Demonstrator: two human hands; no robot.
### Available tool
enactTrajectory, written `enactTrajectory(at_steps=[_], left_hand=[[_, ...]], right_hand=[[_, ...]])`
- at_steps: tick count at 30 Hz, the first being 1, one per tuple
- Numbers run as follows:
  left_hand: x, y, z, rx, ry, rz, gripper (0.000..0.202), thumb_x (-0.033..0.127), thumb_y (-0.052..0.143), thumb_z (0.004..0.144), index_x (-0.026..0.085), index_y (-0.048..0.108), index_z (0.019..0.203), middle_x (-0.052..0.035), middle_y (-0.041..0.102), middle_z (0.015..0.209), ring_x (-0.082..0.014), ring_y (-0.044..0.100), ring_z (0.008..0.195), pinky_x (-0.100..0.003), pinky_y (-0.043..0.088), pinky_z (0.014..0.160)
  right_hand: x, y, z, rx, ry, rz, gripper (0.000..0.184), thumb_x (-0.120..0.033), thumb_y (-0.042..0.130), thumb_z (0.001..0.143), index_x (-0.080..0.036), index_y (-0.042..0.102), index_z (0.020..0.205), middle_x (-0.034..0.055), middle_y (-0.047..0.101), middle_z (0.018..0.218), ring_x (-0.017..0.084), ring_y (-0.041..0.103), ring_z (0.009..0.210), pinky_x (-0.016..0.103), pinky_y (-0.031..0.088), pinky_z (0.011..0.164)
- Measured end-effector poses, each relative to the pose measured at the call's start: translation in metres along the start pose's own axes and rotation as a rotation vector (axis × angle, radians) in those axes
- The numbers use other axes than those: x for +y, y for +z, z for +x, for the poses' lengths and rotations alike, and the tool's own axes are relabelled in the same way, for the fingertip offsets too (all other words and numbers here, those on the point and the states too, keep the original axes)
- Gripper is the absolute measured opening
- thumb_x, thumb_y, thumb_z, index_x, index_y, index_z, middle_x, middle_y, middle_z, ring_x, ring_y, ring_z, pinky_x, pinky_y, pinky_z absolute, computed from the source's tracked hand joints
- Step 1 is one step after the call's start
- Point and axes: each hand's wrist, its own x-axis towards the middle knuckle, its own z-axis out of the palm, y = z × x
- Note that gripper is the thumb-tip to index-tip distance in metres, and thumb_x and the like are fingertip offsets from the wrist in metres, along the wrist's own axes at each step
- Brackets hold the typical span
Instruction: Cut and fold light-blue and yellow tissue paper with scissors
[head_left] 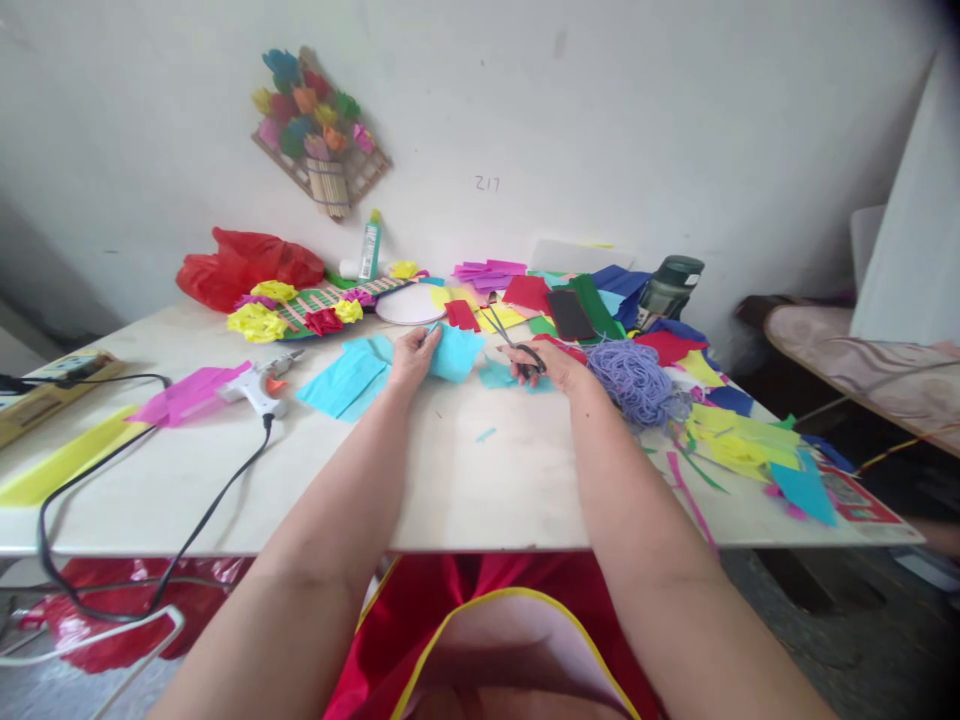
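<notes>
The left hand [414,358] is closed on a blue sheet [459,354], pinching its left side between thumb and fingers above the middle of the table [480,500]. To its right, well apart from it, the right hand [556,368] grips the scissors [508,338] by their dark handles, the blades pointing far and left, just beside the sheet but seemingly not on it; they look slightly parted. The step in hand appears to be cutting the blue paper: a small blue snippet [486,435] lies near the person, and a blue scrap [495,375] lies just left of the right hand. Another cut would call for a firm left pinch, the sheet held flat, and the blades brought left to its free edge. Folded blue paper [349,378] rests just left of the left hand, with the glue gun [259,388] farther left. Purple yarn [634,382] sits just right of the right hand, near enough to snag the wrist.
</notes>
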Motion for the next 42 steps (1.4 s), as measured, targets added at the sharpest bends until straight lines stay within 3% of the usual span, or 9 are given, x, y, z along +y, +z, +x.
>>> enactTrajectory(at_steps=[3, 12, 21, 29, 34, 42], left_hand=[[0.000, -0.001, 0.000, -0.016, 0.006, -0.003, 0.040, 0.040, 0.063, 0.072, 0.017, 0.041, 0.048, 0.0044, 0.027, 0.049, -0.0077, 0.022, 0.049, -0.024, 0.017, 0.045], [-0.002, -0.002, -0.001, -0.035, 0.018, -0.012, 0.043, 0.044, 0.064, 0.071, 0.017, 0.038, 0.048, 0.0046, 0.025, 0.049, -0.0075, 0.021, 0.048, -0.024, 0.015, 0.044], [-0.007, 0.000, 0.000, -0.047, -0.046, -0.056, 0.041, 0.039, 0.067, 0.070, 0.016, 0.041, 0.048, 0.0048, 0.027, 0.049, -0.0064, 0.023, 0.047, -0.025, 0.016, 0.043], [-0.007, 0.000, 0.000, -0.089, -0.004, -0.012, 0.047, 0.049, 0.063, 0.071, 0.018, 0.036, 0.049, 0.0051, 0.024, 0.049, -0.0068, 0.022, 0.047, -0.025, 0.015, 0.043], [-0.007, 0.000, 0.000, -0.100, -0.002, -0.005, 0.048, 0.049, 0.063, 0.071, 0.018, 0.034, 0.049, 0.0050, 0.024, 0.049, -0.0069, 0.021, 0.046, -0.025, 0.014, 0.042], [-0.007, 0.000, -0.001, -0.099, -0.026, -0.042, 0.045, 0.046, 0.065, 0.071, 0.017, 0.038, 0.048, 0.0050, 0.025, 0.049, -0.0066, 0.023, 0.047, -0.025, 0.015, 0.043]], right_hand=[[-0.002, -0.005, -0.003, -0.092, 0.019, -0.042, 0.038, -0.049, 0.067, 0.068, -0.012, 0.063, 0.070, 0.0045, 0.064, 0.064, 0.009, 0.054, 0.049, 0.018, 0.038, 0.036], [-0.009, -0.009, -0.003, -0.197, 0.129, -0.206, 0.035, -0.046, 0.072, 0.065, -0.011, 0.063, 0.068, 0.0050, 0.063, 0.060, 0.009, 0.054, 0.047, 0.017, 0.038, 0.034], [-0.011, 0.000, 0.001, -0.149, 0.151, -0.256, 0.028, -0.039, 0.074, 0.065, -0.013, 0.067, 0.074, -0.0005, 0.056, 0.047, 0.007, 0.047, 0.037, 0.017, 0.032, 0.030], [-0.016, 0.005, 0.001, -0.074, 0.127, -0.246, 0.019, -0.026, 0.074, 0.063, -0.016, 0.065, 0.076, -0.0050, 0.051, 0.042, 0.005, 0.043, 0.032, 0.016, 0.024, 0.030], [-0.023, 0.008, -0.002, -0.093, 0.112, -0.260, 0.018, -0.027, 0.073, 0.061, -0.014, 0.060, 0.064, -0.0063, 0.049, 0.042, 0.004, 0.041, 0.034, 0.017, 0.027, 0.033], [-0.016, 0.006, 0.001, -0.082, 0.081, -0.226, 0.012, -0.024, 0.069, 0.065, -0.014, 0.063, 0.062, -0.0040, 0.050, 0.044, 0.006, 0.041, 0.036, 0.019, 0.032, 0.035]])
